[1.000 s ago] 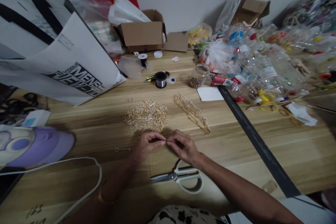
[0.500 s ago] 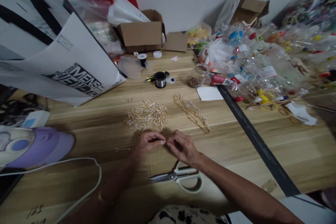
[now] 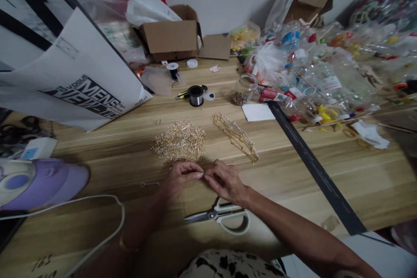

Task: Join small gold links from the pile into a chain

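My left hand (image 3: 182, 178) and my right hand (image 3: 227, 183) meet fingertip to fingertip above the table, both closed in a pinch. A tiny pale piece shows where the fingertips meet, too small to name. Thin pale strands (image 3: 186, 202) hang below my left hand. Just beyond my hands lies a heap of gold and clear beaded chain (image 3: 180, 141). Farther right, several strands of beaded chain (image 3: 236, 137) are laid out lengthwise. Scissors (image 3: 217, 216) with pale handles rest partly open below my right hand. A short piece with a ring (image 3: 150, 184) lies left of my left hand.
Wire spools (image 3: 196, 95), a cutter (image 3: 183, 94) and a jar of beads (image 3: 244, 90) stand farther back. Plastic bottles and bags (image 3: 325, 74) crowd the right. A paper bag (image 3: 74, 69), a purple device (image 3: 48, 180) and a white cable (image 3: 110, 196) occupy the left.
The whole view has shifted slightly, so things appear a little farther left and up. My hands keep the same pinch, fingertips together.
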{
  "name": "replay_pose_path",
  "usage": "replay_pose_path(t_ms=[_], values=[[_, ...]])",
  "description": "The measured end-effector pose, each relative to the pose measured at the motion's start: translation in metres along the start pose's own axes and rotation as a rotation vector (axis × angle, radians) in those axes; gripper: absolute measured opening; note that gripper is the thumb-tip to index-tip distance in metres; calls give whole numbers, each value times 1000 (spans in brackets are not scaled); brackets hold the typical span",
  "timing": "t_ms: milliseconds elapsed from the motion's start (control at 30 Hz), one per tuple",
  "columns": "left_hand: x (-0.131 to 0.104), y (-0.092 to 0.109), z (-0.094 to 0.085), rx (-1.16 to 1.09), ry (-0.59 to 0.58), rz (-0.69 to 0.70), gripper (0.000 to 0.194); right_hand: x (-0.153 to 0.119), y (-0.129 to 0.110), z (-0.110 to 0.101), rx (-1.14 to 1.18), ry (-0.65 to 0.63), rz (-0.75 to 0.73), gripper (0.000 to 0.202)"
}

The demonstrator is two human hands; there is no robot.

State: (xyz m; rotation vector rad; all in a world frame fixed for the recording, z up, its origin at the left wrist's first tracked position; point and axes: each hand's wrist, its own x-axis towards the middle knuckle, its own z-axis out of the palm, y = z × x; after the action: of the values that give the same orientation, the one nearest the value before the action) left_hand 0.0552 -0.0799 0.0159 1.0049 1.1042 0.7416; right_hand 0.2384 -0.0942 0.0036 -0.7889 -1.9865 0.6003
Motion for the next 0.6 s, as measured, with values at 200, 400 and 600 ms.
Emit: replay_pose_path(t_ms=[200, 400, 600], values=[[0, 1, 2, -41, 1, -5, 13, 0, -1, -1, -11, -7, -23, 8], [0, 1, 1, -24, 33, 19, 10, -1, -1, -1, -57, -14, -26, 8], [0, 1, 2, -24, 50, 23, 9, -1, -2, -1, -74, -27, -34, 9]])
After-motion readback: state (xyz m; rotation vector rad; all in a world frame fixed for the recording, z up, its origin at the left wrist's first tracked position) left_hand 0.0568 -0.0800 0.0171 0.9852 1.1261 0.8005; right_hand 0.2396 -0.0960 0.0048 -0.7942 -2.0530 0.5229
